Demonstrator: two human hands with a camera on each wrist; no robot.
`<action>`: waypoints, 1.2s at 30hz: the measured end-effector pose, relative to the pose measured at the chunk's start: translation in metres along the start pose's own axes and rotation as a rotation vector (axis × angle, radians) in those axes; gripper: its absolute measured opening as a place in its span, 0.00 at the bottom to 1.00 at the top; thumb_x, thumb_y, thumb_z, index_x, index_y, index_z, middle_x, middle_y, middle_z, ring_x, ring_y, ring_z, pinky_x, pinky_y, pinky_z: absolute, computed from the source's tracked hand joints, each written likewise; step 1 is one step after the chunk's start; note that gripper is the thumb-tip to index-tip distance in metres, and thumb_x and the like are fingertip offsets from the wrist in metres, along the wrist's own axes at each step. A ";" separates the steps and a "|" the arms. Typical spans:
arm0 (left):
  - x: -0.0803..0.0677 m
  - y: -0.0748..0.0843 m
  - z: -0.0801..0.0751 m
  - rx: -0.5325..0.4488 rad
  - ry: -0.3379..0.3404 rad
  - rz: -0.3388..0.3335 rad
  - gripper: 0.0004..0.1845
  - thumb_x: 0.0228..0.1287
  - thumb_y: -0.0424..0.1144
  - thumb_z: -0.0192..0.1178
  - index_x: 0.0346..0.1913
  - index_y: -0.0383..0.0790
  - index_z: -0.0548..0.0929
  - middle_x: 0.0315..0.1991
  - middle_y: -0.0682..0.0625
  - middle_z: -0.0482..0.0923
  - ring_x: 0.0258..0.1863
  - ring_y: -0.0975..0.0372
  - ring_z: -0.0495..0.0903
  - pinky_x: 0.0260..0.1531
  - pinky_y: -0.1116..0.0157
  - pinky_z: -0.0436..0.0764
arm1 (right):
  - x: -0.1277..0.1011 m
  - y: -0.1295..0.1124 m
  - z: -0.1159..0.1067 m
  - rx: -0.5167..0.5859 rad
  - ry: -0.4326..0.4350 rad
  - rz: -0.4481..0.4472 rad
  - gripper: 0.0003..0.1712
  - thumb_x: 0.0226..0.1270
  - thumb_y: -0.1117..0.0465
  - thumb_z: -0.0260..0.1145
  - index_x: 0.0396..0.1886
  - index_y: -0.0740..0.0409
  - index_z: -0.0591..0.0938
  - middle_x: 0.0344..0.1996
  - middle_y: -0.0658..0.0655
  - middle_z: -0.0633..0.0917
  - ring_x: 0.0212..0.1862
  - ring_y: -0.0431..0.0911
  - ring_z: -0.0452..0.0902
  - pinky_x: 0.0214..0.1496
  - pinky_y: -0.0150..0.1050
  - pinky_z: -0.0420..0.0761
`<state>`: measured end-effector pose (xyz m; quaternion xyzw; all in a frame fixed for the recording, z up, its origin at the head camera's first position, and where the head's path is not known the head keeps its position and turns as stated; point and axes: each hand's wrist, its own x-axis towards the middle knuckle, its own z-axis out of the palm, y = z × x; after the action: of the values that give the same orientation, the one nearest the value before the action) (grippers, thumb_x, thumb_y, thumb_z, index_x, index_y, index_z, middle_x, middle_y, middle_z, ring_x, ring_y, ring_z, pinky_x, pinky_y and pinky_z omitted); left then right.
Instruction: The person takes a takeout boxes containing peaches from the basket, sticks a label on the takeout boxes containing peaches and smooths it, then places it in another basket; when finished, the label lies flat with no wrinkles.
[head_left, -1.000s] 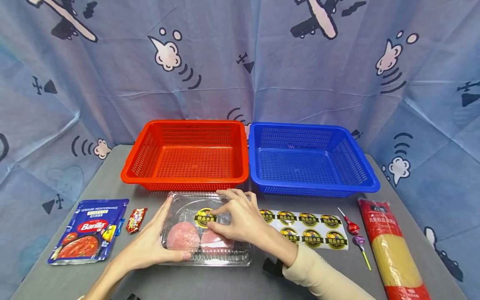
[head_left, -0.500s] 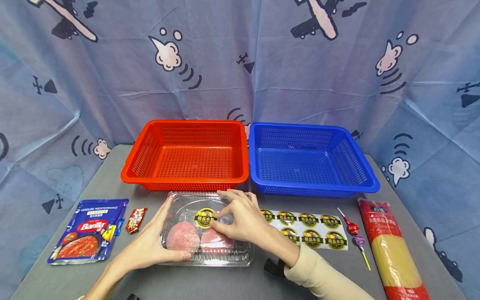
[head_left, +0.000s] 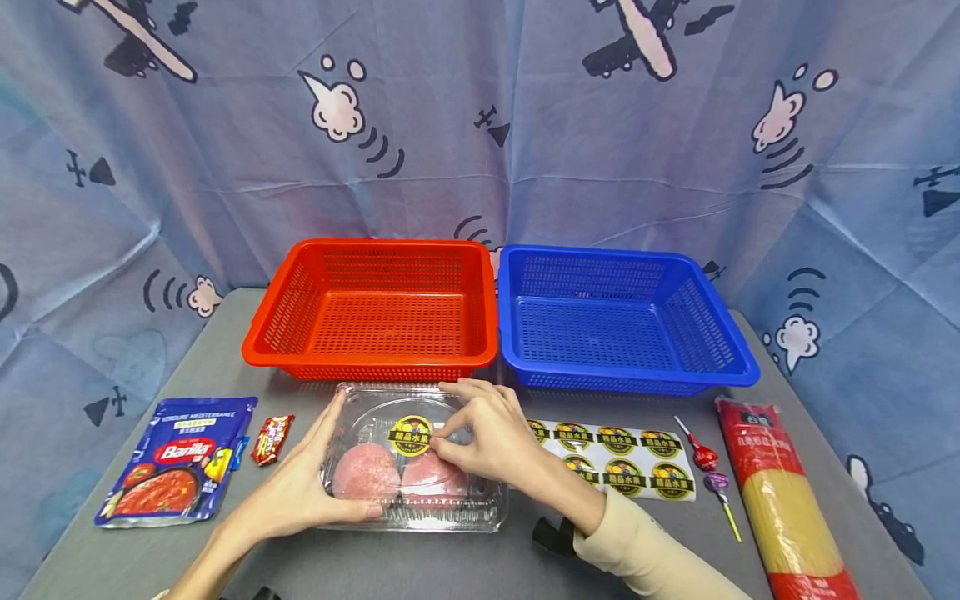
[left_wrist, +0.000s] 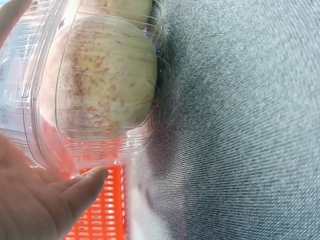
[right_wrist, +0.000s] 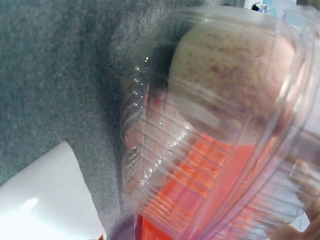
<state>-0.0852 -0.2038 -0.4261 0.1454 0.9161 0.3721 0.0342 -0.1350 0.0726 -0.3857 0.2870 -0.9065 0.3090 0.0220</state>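
Observation:
A clear plastic clamshell box [head_left: 408,521] with two round, speckled pinkish fruits [head_left: 366,473] inside stands in front of the red basket. One round black-and-yellow sticker [head_left: 410,436] lies on its lid. My left hand [head_left: 296,492] grips the box's left side, thumb along the front edge and fingers toward the back corner. In the left wrist view, a fruit [left_wrist: 107,75] shows through the wall beside that hand. Over the lid's right half, my right hand [head_left: 483,433] has thumb and index fingertips close together beside the sticker's right edge, other fingers at the back right corner.
Behind stand a red basket [head_left: 367,360] and a blue basket [head_left: 600,375]. Right of the box lie a sticker sheet [head_left: 611,458], two lollipops [head_left: 705,457] and a spaghetti pack [head_left: 787,508]. A Barilla pouch [head_left: 180,462] and a red-wrapped candy [head_left: 272,440] lie left.
My right thumb and index finger have slid off the sticker to the right, leaving it fully in view. The left hand and the box have stayed in place.

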 end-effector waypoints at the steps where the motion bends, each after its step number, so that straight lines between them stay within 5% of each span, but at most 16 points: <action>1: 0.000 0.000 0.000 -0.001 0.001 0.001 0.77 0.39 0.63 0.81 0.84 0.55 0.35 0.84 0.37 0.42 0.75 0.36 0.64 0.66 0.32 0.69 | 0.000 0.000 0.000 0.004 -0.001 0.000 0.04 0.56 0.56 0.76 0.30 0.48 0.95 0.64 0.58 0.84 0.71 0.61 0.72 0.67 0.63 0.66; 23: 0.002 -0.002 0.002 -0.026 0.011 0.010 0.77 0.40 0.62 0.82 0.84 0.56 0.35 0.84 0.38 0.42 0.70 0.40 0.71 0.65 0.34 0.72 | -0.007 0.005 -0.004 -0.060 0.029 -0.103 0.04 0.57 0.57 0.73 0.29 0.47 0.94 0.56 0.56 0.88 0.68 0.58 0.75 0.66 0.62 0.70; 31: 0.000 -0.002 0.005 -0.064 0.037 -0.002 0.76 0.39 0.58 0.83 0.84 0.59 0.36 0.83 0.39 0.46 0.68 0.41 0.72 0.63 0.33 0.72 | -0.017 0.030 -0.034 -0.113 0.082 -0.037 0.15 0.59 0.51 0.78 0.45 0.47 0.93 0.60 0.56 0.85 0.65 0.56 0.77 0.62 0.61 0.75; 36: 0.000 -0.004 0.007 -0.089 0.068 0.004 0.77 0.36 0.55 0.84 0.84 0.58 0.38 0.83 0.38 0.45 0.75 0.37 0.60 0.64 0.26 0.63 | -0.030 0.063 -0.072 -0.147 0.161 0.050 0.24 0.58 0.50 0.79 0.54 0.51 0.89 0.61 0.61 0.83 0.65 0.60 0.75 0.63 0.64 0.74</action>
<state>-0.0850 -0.2020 -0.4335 0.1329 0.8989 0.4174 0.0088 -0.1536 0.1693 -0.3682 0.2362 -0.9289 0.2641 0.1081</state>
